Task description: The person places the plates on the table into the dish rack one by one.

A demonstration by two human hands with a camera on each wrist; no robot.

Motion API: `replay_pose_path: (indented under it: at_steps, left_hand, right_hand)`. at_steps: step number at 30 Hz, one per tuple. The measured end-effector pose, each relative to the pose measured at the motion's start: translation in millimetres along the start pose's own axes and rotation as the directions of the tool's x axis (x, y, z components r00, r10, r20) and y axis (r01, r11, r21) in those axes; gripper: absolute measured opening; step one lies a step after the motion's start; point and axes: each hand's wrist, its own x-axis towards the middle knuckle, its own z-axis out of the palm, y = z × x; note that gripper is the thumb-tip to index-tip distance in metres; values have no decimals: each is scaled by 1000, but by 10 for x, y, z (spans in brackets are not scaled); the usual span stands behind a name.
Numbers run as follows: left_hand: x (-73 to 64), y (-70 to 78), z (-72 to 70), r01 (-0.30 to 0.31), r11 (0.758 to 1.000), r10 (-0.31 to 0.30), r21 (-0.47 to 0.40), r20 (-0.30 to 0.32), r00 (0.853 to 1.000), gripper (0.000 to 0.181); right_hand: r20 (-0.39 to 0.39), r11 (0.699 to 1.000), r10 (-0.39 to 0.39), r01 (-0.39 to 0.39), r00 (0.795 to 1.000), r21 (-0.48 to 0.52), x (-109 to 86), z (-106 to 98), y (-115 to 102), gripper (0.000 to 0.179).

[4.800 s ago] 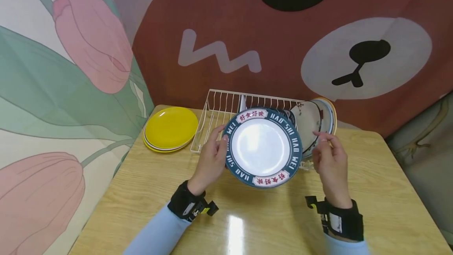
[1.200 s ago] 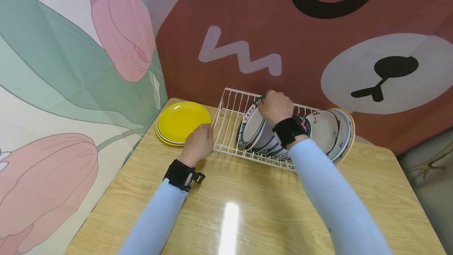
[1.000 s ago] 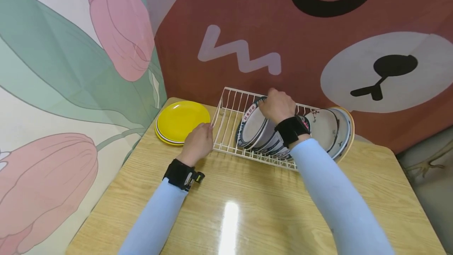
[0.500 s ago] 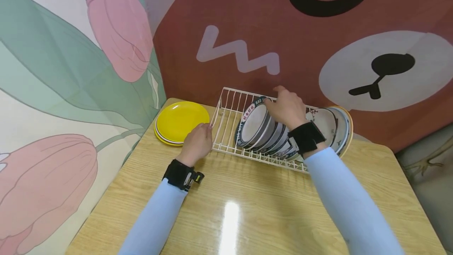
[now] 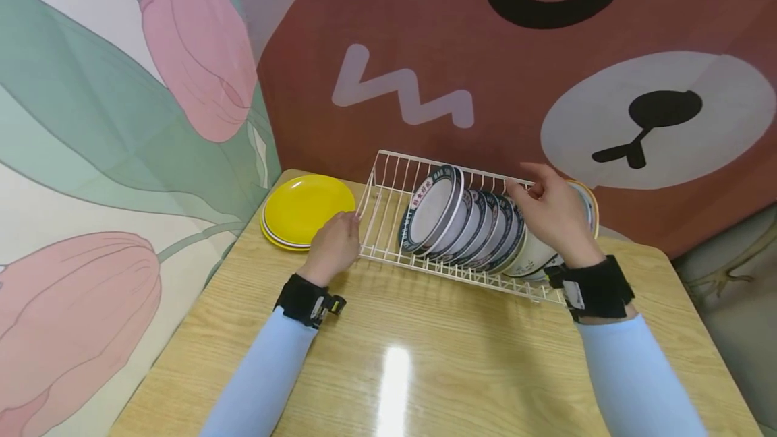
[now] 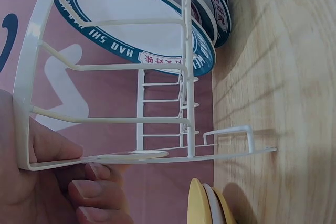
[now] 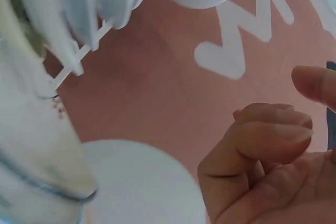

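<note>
My left hand (image 5: 334, 248) grips the front left corner of a white wire dish rack (image 6: 26, 77), thumb and fingers on either side of the frame. A plate with a dark teal, lettered rim (image 5: 432, 214) leans in the rack, facing left. Several more dark-rimmed plates (image 5: 485, 233) stand behind it in a row. My right hand (image 5: 555, 214) is over the rack's right part and holds nothing. Its fingers are loosely bent with the thumb apart in the right wrist view. It partly hides the cream patterned plates (image 5: 527, 256) at that end.
A small stack of yellow and white plates (image 5: 309, 211) lies left of the rack, close to my left hand. The rack stands on a wooden table (image 5: 461, 356), against a wall with a printed brown bear (image 5: 364, 133).
The lettered plate, earlier held in my left hand, now stands in the rack. My right hand has let go of it and moved right. My left hand has taken hold of the rack.
</note>
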Motion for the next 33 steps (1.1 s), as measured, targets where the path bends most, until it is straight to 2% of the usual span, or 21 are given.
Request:
replay_pose_path:
  at_steps: [4,7,11,14,15,17,19,22,23,25,26,28,30,33]
  left_hand:
    - [-4,14,-7,0,1000,0,-9,-1,1000,47]
    - [2,24,-14,3,1000,-3,-21,6,1000,48]
    - [3,31,-10,13,999,-13,-31,15,1000,46]
    - [-1,24,-3,14,1000,-14,-26,12,1000,45]
    - [-5,20,-1,12,1000,-12,-24,12,1000,45]
    - [-14,11,-3,11,1000,-11,-20,6,1000,44]
    - [-23,3,-7,11,1000,-10,-19,9,1000,46]
    - [-30,-7,-14,21,1000,-21,-16,11,1000,46]
    - [-30,-10,-13,24,1000,-24,-18,14,1000,46]
    - [-27,-23,-5,33,999,-33,-18,19,999,47]
    - [-27,-23,-4,38,999,-37,-22,24,999,47]
    - [-28,-26,1,43,999,-42,-26,33,999,47]
    - [-25,-25,4,42,999,-40,-30,36,999,46]
    - [-25,-13,-7,35,999,-33,-34,34,999,44]
  right_hand:
    - [-61,999,25,-24,998,24,-156,-78,150,60]
    - [-153,996,66,-56,986,65,-285,-127,278,57]
    - [-285,976,159,-108,945,188,-497,-157,481,48]
    - [-349,940,258,-150,901,307,-660,-142,636,42]
    - [-364,922,293,-160,884,352,-708,-130,691,40]
    - [-367,866,377,-183,851,465,-795,-89,799,38]
    - [-352,785,465,-194,813,588,-864,-25,912,35]
    - [-282,651,578,-225,766,725,-942,114,1097,34]
    - [-259,622,606,-246,752,743,-962,169,1158,35]
    - [-199,586,650,-318,733,745,-994,278,1262,37]
    - [-168,576,666,-357,727,735,-1008,328,1304,39]
    - [-132,588,675,-422,726,690,-1026,414,1367,42]
    - [-103,617,664,-464,741,636,-1039,473,1395,46]
    - [-80,661,635,-486,769,572,-1043,518,1398,49]
